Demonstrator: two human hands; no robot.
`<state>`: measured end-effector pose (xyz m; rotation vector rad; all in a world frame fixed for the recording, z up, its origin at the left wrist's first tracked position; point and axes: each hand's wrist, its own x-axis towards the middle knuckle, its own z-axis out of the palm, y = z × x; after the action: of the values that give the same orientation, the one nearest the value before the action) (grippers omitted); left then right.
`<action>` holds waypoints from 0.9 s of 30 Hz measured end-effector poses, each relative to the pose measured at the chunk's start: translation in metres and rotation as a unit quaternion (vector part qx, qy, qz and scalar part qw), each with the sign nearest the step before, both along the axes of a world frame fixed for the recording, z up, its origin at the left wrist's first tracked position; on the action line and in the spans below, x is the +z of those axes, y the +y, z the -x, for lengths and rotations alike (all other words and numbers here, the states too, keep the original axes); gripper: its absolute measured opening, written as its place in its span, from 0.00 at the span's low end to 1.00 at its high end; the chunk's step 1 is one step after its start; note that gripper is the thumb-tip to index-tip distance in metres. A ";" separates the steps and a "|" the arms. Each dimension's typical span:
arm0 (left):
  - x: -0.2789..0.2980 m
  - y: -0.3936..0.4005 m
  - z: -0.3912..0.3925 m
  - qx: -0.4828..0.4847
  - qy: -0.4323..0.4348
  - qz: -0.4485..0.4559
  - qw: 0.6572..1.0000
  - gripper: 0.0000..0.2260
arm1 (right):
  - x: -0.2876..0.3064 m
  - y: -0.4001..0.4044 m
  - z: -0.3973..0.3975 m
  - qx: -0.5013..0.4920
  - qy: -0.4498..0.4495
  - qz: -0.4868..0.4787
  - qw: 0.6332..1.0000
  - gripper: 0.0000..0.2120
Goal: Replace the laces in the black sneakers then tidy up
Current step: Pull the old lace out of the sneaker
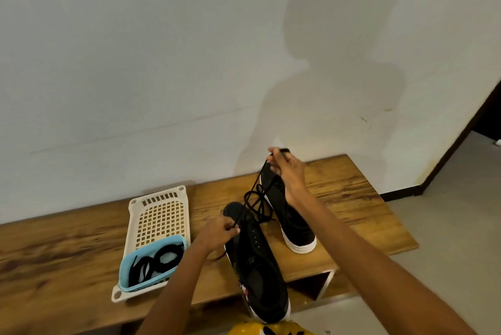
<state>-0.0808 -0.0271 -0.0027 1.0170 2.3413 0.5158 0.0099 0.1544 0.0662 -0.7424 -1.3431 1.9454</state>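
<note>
So the person's got two black sneakers on a wooden worktop (339, 185) pushed against a pale wall. The near sneaker (257, 267) sits at the front edge with its heel hanging off toward the camera, toe pointing at the wall. The far sneaker (290, 215) is just behind and to the right of it, closer to the back edge, white sole showing along its side.

The left hand (217, 231) is closed, pinching a black lace (256, 199) right over the near sneaker's toe area. The right hand (287, 169) is up higher above the far sneaker's toe, fingers pinched on the other end of that lace, so it runs taut between the two hands with a tangle of loops in the middle.

Over toward the left there's a cream slotted tray (160, 212) lying on the worktop, and inside its near end sits a small blue basket (127, 267) holding coiled black laces (157, 261). Something yellow (268, 329) pokes in at the bottom edge, can't tell what it is.
</note>
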 end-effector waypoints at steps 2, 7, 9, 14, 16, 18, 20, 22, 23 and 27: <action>0.001 0.002 0.002 -0.002 0.016 0.002 1.000 0.13 | 0.027 0.016 0.001 -0.018 0.044 -0.001 0.999 0.06; 0.000 0.000 0.006 0.062 -0.007 -0.040 0.997 0.18 | 0.002 0.000 0.000 0.078 -0.091 -0.103 0.987 0.09; 0.001 -0.001 0.006 0.091 -0.039 -0.089 0.991 0.11 | -0.038 -0.022 -0.007 0.224 -0.206 -0.225 0.925 0.15; 0.005 0.003 0.004 0.071 -0.022 -0.128 0.989 0.07 | -0.094 -0.076 -0.022 0.319 -0.171 -0.178 0.915 0.07; 0.006 0.008 0.000 0.084 -0.016 -0.160 0.983 0.07 | -0.099 -0.086 -0.022 0.275 -0.145 -0.116 0.943 0.06; 0.010 0.012 -0.005 0.123 -0.034 -0.191 0.973 0.06 | -0.098 -0.090 -0.021 0.242 -0.142 -0.097 0.955 0.07; 0.010 0.013 -0.008 0.151 -0.072 -0.202 0.965 0.07 | -0.096 -0.091 -0.018 0.213 -0.156 -0.097 0.960 0.12; 0.004 0.008 -0.007 0.155 -0.104 -0.162 0.969 0.07 | -0.097 -0.090 -0.015 0.183 -0.176 -0.101 0.962 0.15; -0.002 0.003 -0.006 0.138 -0.109 -0.125 0.977 0.06 | -0.096 -0.089 -0.014 0.168 -0.177 -0.094 0.965 0.14; -0.020 -0.022 -0.010 0.061 -0.123 -0.038 0.990 0.10 | -0.085 -0.078 -0.012 0.139 -0.165 0.006 0.976 0.08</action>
<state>-0.0709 -0.0494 -0.0231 0.7946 2.1853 0.7386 0.0221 0.0764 -0.0187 -0.9591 -1.7141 2.1124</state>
